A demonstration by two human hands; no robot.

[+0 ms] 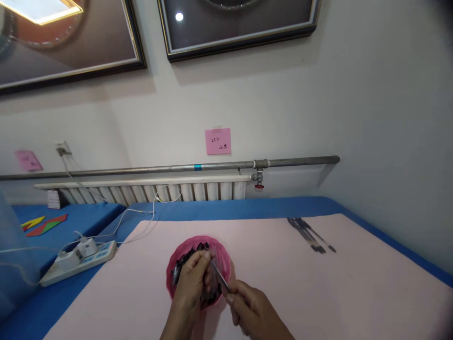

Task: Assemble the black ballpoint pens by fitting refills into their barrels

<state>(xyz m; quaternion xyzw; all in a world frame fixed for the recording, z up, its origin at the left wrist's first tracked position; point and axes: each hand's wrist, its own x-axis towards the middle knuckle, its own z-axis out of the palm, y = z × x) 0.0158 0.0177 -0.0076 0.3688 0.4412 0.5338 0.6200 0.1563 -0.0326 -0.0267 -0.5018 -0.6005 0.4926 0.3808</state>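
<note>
Both of my hands hold one slim pen [220, 275], slanted over the pink basket [170, 264]. My left hand [194, 279] pinches its upper end between thumb and fingers, above the basket. At the basket's right edge, my right hand [249, 304] grips the lower end. Dark pen parts [184, 260] and clear tubes [221, 259] lie in the basket, partly covered by my left hand. On the right of the pink sheet, several pens [309, 235] with dark caps lie side by side in a loose bunch.
A pink sheet [283, 278] covers much of the blue table [276, 206]. To the left sit a white power strip [79, 264] with plugs and trailing cables. Coloured flat pieces [47, 225] lie farther left. A radiator [198, 190] and pipe [300, 161] run along the wall behind.
</note>
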